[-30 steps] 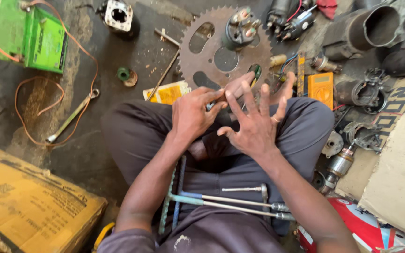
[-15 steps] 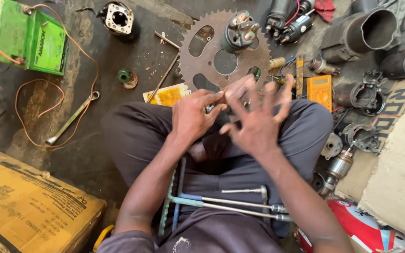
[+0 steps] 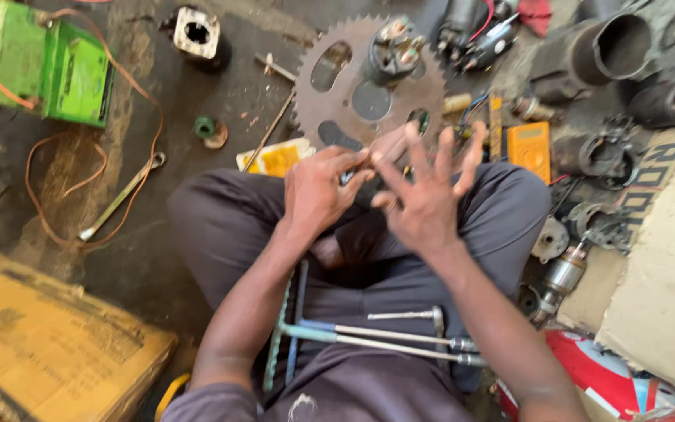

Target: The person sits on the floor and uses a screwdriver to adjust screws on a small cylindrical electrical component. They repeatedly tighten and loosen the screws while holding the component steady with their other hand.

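Observation:
I sit cross-legged on a dirty workshop floor. My left hand (image 3: 318, 191) is closed around a small part held above my knees; the part is hidden by the fingers. My right hand (image 3: 423, 191) is beside it, fingers spread wide, thumb and forefinger meeting the left hand's fingertips. A T-handle socket wrench (image 3: 369, 336) and a loose bolt (image 3: 404, 315) lie across my lap. A large rusty sprocket (image 3: 369, 86) lies on the floor just beyond my hands, with a small motor part (image 3: 392, 47) standing on it.
A green battery (image 3: 44, 66) with orange wires sits far left. A spanner (image 3: 123, 195) lies left of my knee. An orange multimeter (image 3: 529, 144), metal cylinders (image 3: 611, 43), starter parts (image 3: 564, 273) and cardboard (image 3: 666, 273) crowd the right. A cardboard box (image 3: 41, 344) is lower left.
My hands have stayed together above my knees; the right fingers shifted slightly while spread. The view has drifted a little.

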